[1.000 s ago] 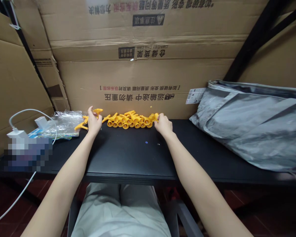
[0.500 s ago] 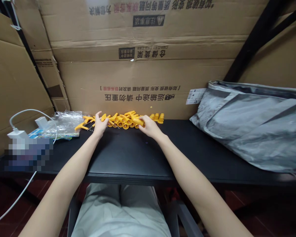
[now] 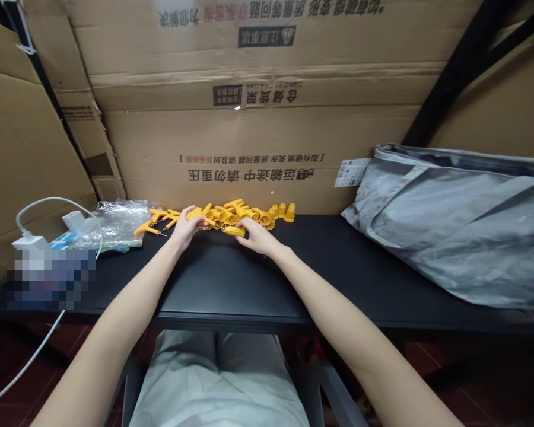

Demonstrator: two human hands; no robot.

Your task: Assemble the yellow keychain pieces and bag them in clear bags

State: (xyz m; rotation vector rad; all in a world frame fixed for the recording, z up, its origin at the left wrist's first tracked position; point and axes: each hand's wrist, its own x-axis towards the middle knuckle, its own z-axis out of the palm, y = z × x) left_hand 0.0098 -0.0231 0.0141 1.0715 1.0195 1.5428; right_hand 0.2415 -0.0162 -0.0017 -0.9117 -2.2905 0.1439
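Note:
My left hand (image 3: 189, 230) is closed around a yellow-handled corkscrew (image 3: 210, 222), its metal spiral pointing right. Pinched in my right hand (image 3: 254, 237) is a yellow hollow plastic sleeve (image 3: 234, 230), held close to the tip of that spiral; I cannot tell whether they touch. Just behind both hands lies a pile of yellow hollow sleeves (image 3: 264, 219), several with their round openings facing me. Loose corkscrews with yellow T-shaped handles (image 3: 146, 228) lie to the left of my left hand. Small yellow stepped pieces (image 3: 289, 212) stand at the right end of the pile.
Crumpled clear plastic bags (image 3: 120, 222) lie on the black table (image 3: 231, 279) at left, near a white charger (image 3: 32, 246) with its cable. A large grey bag (image 3: 449, 231) takes up the right side. Cardboard (image 3: 258, 133) walls off the back.
My right hand has moved left and toward me with the yellow sleeve, closer to my left hand. The corkscrew in my left hand now points toward the sleeve.

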